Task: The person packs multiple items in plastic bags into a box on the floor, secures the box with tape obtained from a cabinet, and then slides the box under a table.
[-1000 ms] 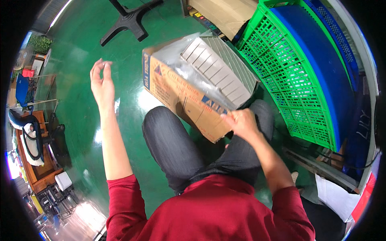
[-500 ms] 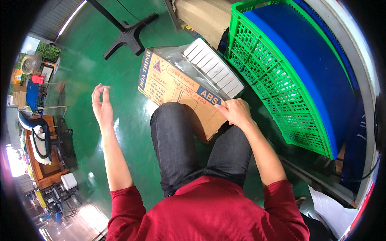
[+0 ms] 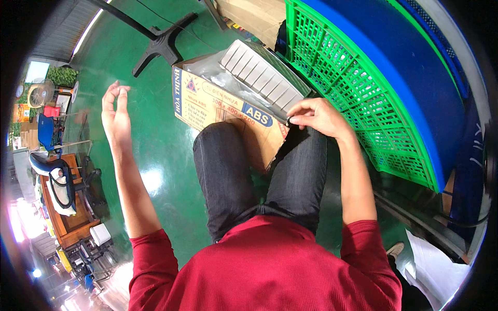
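A brown printed cardboard box (image 3: 228,106) stands tilted in front of my knees, its top open. Inside it a row of slim white cartons (image 3: 264,75) lies along the far right side, next to crumpled clear plastic (image 3: 218,78). My right hand (image 3: 324,116) is at the box's near right corner, thumb and fingers pinched together. A small dark thing shows at the fingertips, too small to name. Out to the left, over the floor and away from the box, my left hand (image 3: 115,106) is raised with loosely bent fingers apart and nothing in it.
Close on the right stands a green plastic crate (image 3: 358,98) with a curved blue panel (image 3: 394,67) against it. A black stand foot (image 3: 165,44) rests on the green floor beyond the box. Far left are a wooden desk (image 3: 78,223) and a fan (image 3: 40,96).
My right hand has moved up from the box's side to its top corner. My left hand has shifted outward to the left and up. The view has moved slightly.
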Demonstrator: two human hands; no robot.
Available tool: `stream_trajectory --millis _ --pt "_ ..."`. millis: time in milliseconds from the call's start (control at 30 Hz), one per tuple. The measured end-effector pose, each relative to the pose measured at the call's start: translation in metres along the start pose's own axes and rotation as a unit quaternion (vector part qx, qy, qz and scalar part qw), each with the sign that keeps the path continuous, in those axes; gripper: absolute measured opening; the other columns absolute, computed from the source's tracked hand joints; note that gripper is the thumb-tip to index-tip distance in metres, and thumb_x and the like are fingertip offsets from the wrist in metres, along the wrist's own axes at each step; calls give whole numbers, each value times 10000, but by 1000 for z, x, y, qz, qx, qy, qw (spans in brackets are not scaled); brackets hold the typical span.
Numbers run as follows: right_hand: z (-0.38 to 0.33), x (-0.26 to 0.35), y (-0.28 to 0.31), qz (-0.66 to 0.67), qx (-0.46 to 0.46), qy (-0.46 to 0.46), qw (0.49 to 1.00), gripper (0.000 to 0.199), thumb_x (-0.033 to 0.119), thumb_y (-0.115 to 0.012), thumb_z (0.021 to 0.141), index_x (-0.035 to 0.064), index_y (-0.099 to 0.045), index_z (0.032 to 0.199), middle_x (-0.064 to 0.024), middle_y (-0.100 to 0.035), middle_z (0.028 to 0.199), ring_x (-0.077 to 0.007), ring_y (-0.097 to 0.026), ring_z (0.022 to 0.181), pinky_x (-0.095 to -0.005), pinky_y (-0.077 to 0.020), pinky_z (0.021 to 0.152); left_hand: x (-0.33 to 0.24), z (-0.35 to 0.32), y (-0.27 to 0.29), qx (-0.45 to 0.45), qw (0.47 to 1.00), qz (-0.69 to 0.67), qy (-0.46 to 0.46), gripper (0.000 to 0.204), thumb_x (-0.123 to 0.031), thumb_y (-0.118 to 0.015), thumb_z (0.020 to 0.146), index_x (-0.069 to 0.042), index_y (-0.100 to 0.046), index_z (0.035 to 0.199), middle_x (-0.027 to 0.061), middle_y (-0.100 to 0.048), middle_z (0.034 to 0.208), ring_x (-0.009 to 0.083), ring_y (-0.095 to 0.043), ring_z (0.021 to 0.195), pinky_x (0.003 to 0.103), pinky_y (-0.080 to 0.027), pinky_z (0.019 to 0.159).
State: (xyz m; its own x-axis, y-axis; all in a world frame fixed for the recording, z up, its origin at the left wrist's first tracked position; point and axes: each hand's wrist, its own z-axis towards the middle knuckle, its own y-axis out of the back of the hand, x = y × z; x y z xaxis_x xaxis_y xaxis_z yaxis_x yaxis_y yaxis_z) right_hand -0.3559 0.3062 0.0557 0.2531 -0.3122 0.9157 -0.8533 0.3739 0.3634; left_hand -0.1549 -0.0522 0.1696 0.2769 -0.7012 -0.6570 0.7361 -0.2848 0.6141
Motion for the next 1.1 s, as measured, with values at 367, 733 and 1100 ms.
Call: stream_trajectory --millis 367,733,1100 --pt "5 -32 -34 -151 -28 153 976 374 439 -614 757 65 -613 782 -97 -556 744 -285 -551 789 -395 -433 701 -19 -9 -15 32 999 3 3 192 -199 -510 896 -47 -618 939 110 -495 1242 199 -408 1194 336 -257 1020" --pt "11 -15 -21 -159 -112 162 968 408 371 -666 743 40 -586 967 -142 -581 960 -302 -569 904 -376 -454 788 -84 -17 -18 138 987 -83 -20 242 -238 -487 903 -49 -587 1017 57 -474 1275 159 -458 1120 333 -349 933" --pt "71 99 -87 314 101 154 931 220 195 -572 867 78 -604 1050 -12 -607 975 -67 -551 837 -220 -447 711 -133 72 -20 198 808 -547 90 303 -247 -528 859 -69 -501 1103 130 -395 1318 294 -315 1265 563 -264 998"
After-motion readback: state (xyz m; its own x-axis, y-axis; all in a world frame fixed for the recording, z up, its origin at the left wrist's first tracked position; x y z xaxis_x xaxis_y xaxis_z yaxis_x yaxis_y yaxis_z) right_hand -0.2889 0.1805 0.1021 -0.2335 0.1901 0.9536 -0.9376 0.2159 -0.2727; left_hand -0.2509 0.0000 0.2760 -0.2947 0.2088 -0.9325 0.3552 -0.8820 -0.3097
